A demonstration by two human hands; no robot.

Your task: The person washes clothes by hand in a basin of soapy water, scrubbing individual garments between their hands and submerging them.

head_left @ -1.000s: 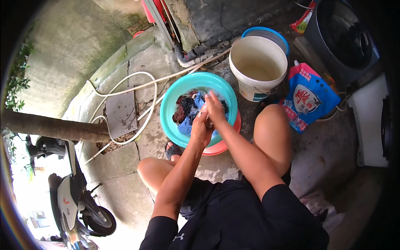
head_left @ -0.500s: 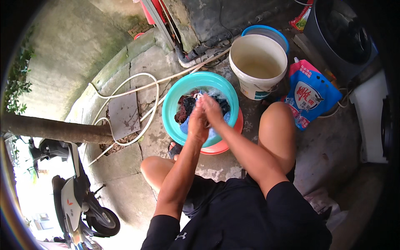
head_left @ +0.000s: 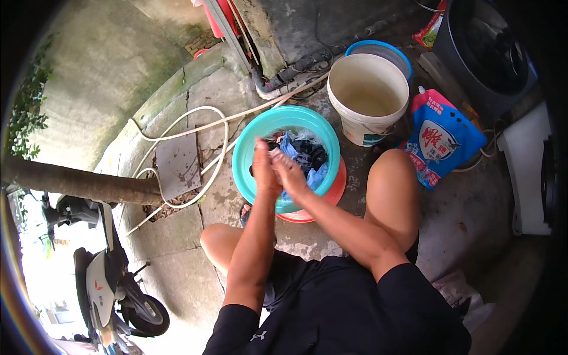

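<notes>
At frame centre, the left hand (head_left: 264, 168) and right hand (head_left: 288, 171) press together, fingers closed on wet laundry (head_left: 305, 157) over the teal basin (head_left: 258, 133).

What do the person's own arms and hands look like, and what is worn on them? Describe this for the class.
Both arms are bare from the short black sleeves down. The left hand and right hand wear no gloves; no watch, ring or band can be seen. A small white emblem marks the black shirt near the left sleeve.
</notes>
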